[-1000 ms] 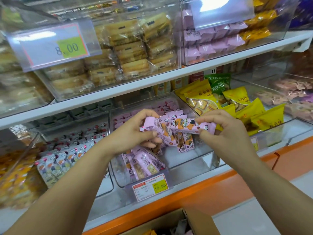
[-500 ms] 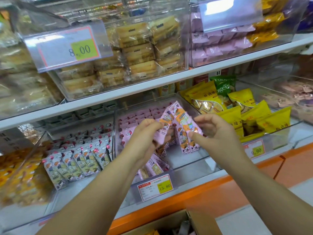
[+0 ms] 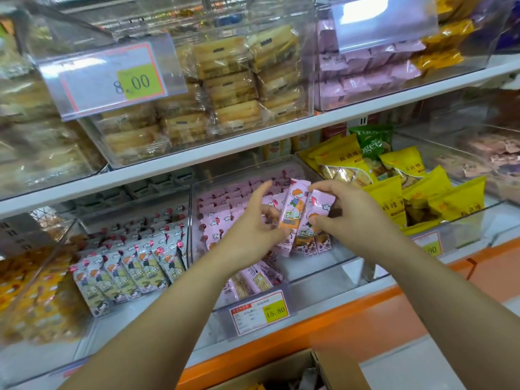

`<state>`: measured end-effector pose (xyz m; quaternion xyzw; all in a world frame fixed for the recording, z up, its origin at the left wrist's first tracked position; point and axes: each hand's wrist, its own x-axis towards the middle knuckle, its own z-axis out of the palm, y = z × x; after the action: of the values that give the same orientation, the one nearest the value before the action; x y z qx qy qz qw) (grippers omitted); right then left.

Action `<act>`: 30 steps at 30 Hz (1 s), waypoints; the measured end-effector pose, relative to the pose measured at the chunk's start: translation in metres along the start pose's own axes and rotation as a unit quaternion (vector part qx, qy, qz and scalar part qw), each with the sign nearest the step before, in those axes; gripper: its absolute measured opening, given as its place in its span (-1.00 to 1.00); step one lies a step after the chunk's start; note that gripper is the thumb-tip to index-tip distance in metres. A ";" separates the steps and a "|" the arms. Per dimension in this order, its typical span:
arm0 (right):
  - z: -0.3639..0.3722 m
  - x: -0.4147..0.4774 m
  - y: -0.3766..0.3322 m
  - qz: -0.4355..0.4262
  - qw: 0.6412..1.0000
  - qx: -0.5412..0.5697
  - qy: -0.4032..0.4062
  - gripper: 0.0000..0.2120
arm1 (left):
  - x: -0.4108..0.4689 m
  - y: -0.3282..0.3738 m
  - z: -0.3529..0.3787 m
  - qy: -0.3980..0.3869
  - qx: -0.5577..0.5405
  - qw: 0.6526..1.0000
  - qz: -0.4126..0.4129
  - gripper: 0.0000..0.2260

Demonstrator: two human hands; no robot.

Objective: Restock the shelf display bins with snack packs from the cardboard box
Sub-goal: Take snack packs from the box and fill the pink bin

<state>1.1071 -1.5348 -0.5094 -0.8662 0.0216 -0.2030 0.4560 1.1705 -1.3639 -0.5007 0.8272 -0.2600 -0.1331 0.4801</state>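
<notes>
- A fanned bundle of slim pink foil snack packs with an orange cartoon print (image 3: 298, 218) stands upright in the air over the middle of the clear plastic display bin (image 3: 323, 274), the one with the 15.80 price label (image 3: 260, 311)
- The right hand (image 3: 351, 218) reaches in from the bin's right, palm down, fingers curled over the bundle's top edge and thumb pressed on its face, so it grips the packs
- The left hand (image 3: 247, 235) comes from the bin's left, wrist bent back, index finger straight and raised, other fingers bent against the bundle's left edge; blur hides whether they pinch it
- Inside the bin, matching pink packs (image 3: 222, 218) stand in a row at the back left and more lie at the front
- Yellow pouches (image 3: 439, 198) fill the bin to its right
- Below the bin's front, an open brown cardboard box (image 3: 332, 370) shows at the frame's bottom
</notes>
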 end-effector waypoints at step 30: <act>0.025 0.062 0.000 -0.044 0.977 -0.200 -0.064 -0.64 | 0.053 -0.007 -0.019 0.080 0.295 0.952 -0.010 -0.69</act>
<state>1.1731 -1.5289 -0.5020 -0.9514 -0.0054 -0.1580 0.2642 1.2257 -1.3764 -0.4959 0.9425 -0.2399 0.0117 0.2325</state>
